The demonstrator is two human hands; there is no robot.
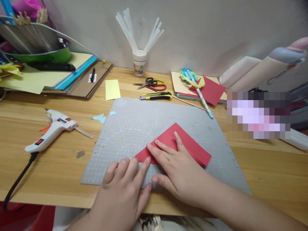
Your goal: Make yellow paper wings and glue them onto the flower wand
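A folded sheet of red paper (190, 142) lies on the grey cutting mat (134, 125) near the front of the wooden desk. My right hand (175, 166) lies flat on the paper with its fingers spread, pressing it down. My left hand (122, 186) rests on the mat beside it, fingers stretched, the index fingertip touching the paper's left corner.
A white glue gun (53, 128) with a black cord lies at the left. Scissors (150, 84) and a yellow utility knife (156, 95) sit behind the mat, a cup of glue sticks (139, 62) by the wall. Paper stacks (60, 77) stand at back left, coloured paper and a paper craft (199, 86) at back right.
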